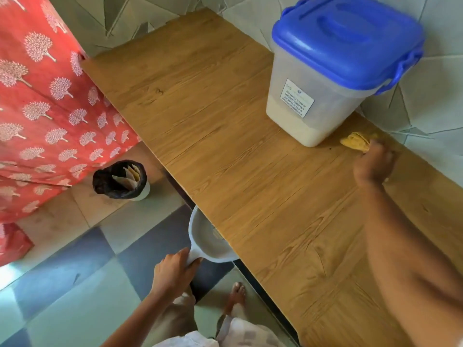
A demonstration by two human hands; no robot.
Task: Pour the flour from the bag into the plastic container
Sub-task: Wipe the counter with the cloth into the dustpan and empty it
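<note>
Wooden tabletop point(225, 136) runs from the far left corner to the near right, and the plastic container point(323, 96) stands on it close to the far right edge. Its blue lid point(348, 38) is closed on top, and a white label point(297, 98) is on the side facing the camera. Through the cloudy wall one can see pale flour filling the lower part.

Right hand point(373, 164) reaches over the tabletop just beside the container, at the right edge. Its fingers are curled onto a yellow cloth point(355, 142) that lies on the wood; the picture is blurred there, so the grip seems to be a pinch on the cloth, but I am not fully sure.

Left hand point(175, 269) is below the near left edge of the tabletop. Its fingers are closed around the handle of a white scoop pan point(210, 244), which is held against that edge.

On the floor, near the left edge, stands a small bin point(120, 179) with a black liner and some folded paper inside. Red patterned fabric point(37, 96) hangs at the left.
</note>
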